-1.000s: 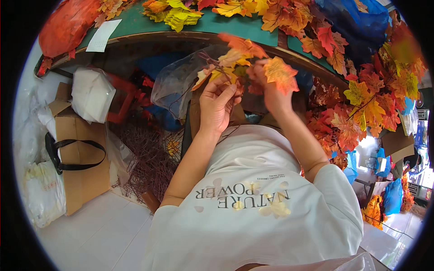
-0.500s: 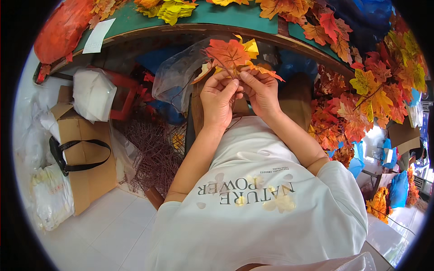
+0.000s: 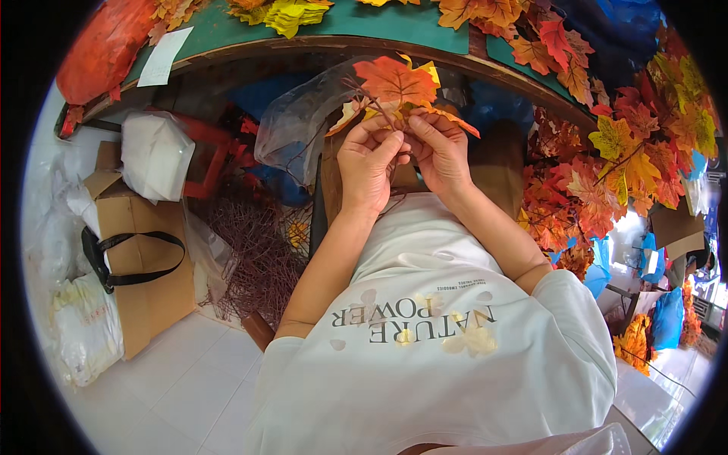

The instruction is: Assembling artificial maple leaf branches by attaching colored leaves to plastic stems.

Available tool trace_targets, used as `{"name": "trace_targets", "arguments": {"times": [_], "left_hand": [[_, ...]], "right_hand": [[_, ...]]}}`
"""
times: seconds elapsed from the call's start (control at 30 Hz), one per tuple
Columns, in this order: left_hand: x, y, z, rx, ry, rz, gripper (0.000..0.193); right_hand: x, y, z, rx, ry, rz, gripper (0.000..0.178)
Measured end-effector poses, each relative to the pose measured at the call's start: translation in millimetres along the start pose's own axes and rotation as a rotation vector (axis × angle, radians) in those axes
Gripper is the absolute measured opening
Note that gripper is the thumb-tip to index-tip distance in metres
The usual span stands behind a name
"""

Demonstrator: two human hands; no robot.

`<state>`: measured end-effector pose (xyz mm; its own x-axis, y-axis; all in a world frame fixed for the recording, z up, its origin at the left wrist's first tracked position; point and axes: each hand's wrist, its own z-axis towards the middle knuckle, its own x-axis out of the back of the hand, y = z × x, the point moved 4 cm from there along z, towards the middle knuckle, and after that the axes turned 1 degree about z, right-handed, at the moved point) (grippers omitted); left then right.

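Note:
Both hands meet in front of my chest, just below the table's near edge. My left hand (image 3: 368,163) is closed, thumb against fingers, on the brown stem of an artificial maple branch (image 3: 397,82). Orange-red and yellow leaves fan out above the fingertips. Close beside it, my right hand (image 3: 438,152) pinches at the base of the leaves with thumb and forefinger. Its fingertips cover the exact spot where leaf and stem meet. A thin bare twig end sticks up to the left of the orange leaf.
A green-topped table (image 3: 364,32) curves across the far side, with stacks of yellow leaves (image 3: 292,15). Bundled autumn foliage (image 3: 607,174) hangs at the right. At the left are a heap of brown twigs (image 3: 254,250), a cardboard box (image 3: 155,265) and a red stool (image 3: 208,159).
The orange leaf has tilted and shifted slightly to the right, so more twig shows beside it. Both hands stay close together in nearly the same place.

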<state>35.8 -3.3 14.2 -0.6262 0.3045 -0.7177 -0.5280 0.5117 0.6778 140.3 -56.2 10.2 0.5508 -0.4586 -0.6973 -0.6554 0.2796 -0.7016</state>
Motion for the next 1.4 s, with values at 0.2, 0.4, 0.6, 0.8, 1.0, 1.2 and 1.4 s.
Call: {"name": "trace_targets", "arguments": {"times": [0.2, 0.4, 0.6, 0.8, 1.0, 1.2, 1.4], "left_hand": [[4, -1, 1, 0.010, 0.013, -0.011, 0.021], [10, 0, 3, 0.016, -0.013, 0.022, 0.022], [59, 4, 27, -0.052, -0.068, 0.031, 0.020], [95, -7, 24, 0.033, 0.049, -0.104, 0.023], [109, -19, 39, 0.094, -0.013, -0.209, 0.021], [101, 0, 38, 0.137, -0.062, -0.275, 0.018], [73, 6, 32, 0.127, -0.029, 0.053, 0.030]], "right_hand": [[-4, 2, -4, 0.001, 0.019, -0.030, 0.013], [5, 18, -3, -0.017, 0.031, -0.050, 0.017], [-29, 21, -10, 0.413, -0.316, -0.739, 0.033], [-54, 35, -35, 0.796, -0.500, -1.363, 0.060], [-39, 27, -31, 0.760, -0.534, -1.433, 0.067], [-46, 34, -31, 0.844, -0.566, -1.411, 0.062], [-26, 16, -4, 0.697, -0.351, -1.129, 0.032]]}}
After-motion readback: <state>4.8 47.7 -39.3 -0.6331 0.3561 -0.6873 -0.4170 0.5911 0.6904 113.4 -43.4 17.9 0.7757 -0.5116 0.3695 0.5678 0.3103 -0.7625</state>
